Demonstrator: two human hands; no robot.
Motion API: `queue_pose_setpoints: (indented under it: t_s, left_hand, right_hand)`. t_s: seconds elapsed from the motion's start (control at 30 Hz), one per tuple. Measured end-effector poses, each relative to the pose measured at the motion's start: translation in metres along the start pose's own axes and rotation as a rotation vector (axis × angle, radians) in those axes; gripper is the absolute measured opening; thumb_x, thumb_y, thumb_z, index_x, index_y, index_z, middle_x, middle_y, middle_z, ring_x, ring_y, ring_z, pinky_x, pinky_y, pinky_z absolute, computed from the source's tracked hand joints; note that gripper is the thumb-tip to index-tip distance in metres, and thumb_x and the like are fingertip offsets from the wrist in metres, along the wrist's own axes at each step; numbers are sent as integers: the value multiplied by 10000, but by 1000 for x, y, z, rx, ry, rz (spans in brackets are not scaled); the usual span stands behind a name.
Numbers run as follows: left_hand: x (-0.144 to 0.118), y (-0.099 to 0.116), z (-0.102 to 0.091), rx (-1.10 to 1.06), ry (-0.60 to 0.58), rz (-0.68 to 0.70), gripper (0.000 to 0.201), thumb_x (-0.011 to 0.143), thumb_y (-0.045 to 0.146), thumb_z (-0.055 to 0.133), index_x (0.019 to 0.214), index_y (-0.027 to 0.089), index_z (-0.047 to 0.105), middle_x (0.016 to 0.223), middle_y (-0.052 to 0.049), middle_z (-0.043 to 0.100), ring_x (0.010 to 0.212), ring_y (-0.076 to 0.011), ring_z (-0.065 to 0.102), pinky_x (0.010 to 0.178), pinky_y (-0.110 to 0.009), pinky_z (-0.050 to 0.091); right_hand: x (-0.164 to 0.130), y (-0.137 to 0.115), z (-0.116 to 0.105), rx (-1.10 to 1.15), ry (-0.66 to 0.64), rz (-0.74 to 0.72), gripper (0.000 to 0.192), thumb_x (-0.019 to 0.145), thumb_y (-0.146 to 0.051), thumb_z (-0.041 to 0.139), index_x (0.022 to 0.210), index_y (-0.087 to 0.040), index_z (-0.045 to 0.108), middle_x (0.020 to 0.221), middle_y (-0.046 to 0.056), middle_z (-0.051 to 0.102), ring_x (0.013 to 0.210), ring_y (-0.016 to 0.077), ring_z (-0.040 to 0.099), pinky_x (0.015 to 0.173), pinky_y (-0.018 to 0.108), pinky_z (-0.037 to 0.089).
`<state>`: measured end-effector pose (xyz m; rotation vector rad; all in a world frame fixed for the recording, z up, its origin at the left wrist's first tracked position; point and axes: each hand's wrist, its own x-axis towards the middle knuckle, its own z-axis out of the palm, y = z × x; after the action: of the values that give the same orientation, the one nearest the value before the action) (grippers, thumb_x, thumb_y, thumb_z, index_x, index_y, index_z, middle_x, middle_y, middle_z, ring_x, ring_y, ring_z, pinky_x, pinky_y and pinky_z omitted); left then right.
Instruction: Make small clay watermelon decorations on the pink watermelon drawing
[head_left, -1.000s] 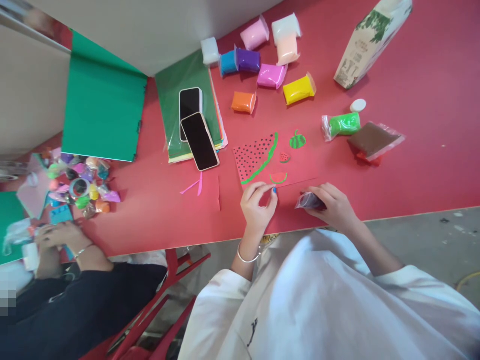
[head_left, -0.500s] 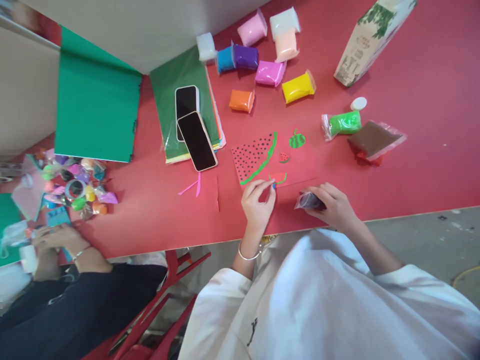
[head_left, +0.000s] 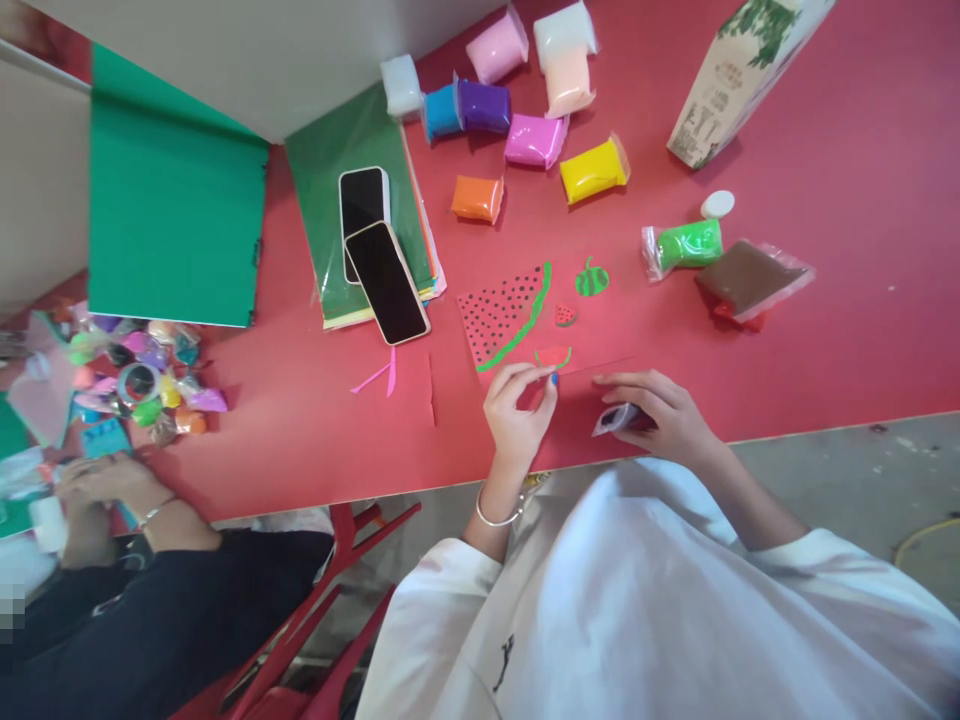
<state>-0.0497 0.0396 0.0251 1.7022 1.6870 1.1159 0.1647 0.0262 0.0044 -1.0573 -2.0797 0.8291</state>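
Observation:
My left hand (head_left: pixel 519 412) is over the near edge of a red sheet (head_left: pixel 600 345) with clay watermelon shapes on it. Thumb and forefinger are pinched together; a small blue spot shows at the thumb tip, and what they hold, if anything, is too small to make out. Just beyond the fingertips lies a small watermelon slice (head_left: pixel 553 356) with a green rind. My right hand (head_left: pixel 664 415) grips a clear packet of dark clay (head_left: pixel 621 419) low over the table, its forefinger stretched out above it. Also on the sheet are a large dotted slice (head_left: pixel 504 318), a small wedge (head_left: pixel 565 316) and a striped whole watermelon (head_left: pixel 592 279).
Several clay packs, among them yellow (head_left: pixel 595 172) and orange (head_left: pixel 478 199), lie behind the sheet. Green (head_left: pixel 688 244) and brown (head_left: pixel 750 282) packs and a carton (head_left: pixel 739 85) are right. Two phones (head_left: pixel 387 283) and pink tools (head_left: pixel 390 372) are left, beyond them a co-worker's hands (head_left: pixel 112 485).
My right forefinger has lifted away from the packet, which has tilted and sunk a little. My left hand stays pinched, its fingertips shifted slightly right and nearer me. The view has swung slightly.

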Motion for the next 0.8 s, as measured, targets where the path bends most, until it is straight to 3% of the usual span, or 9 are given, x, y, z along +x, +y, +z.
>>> queue_pose_setpoints:
  t_s: [0.1,0.5,0.8]
  left_hand:
    - [-3,7,4,-32,-47,-17,117,813,185,639,898,219,712,842,-12,675,780,-121,648,751,-268,546]
    - [-8,23,21,-284,-132,-242,140,836,268,645,940,221,725,871,-36,701,768,-123,648,714,-264,554]
    - [-7,23,27,-519,-124,-405,157,775,361,718,814,209,714,812,-29,700,748,-129,664,695,-267,561]
  right_hand:
    - [0,-1,-2,18,-23,-91,216,838,-205,624,1037,-236,547,1328,127,576,1003,215,635,783,362,527]
    - [0,2,2,-132,-39,-115,182,846,-238,622,1018,-246,563,1404,94,506,924,215,637,717,366,539]
    - [0,0,-2,15,20,-128,196,833,-230,641,1012,-232,560,1279,130,617,918,196,658,707,336,530]
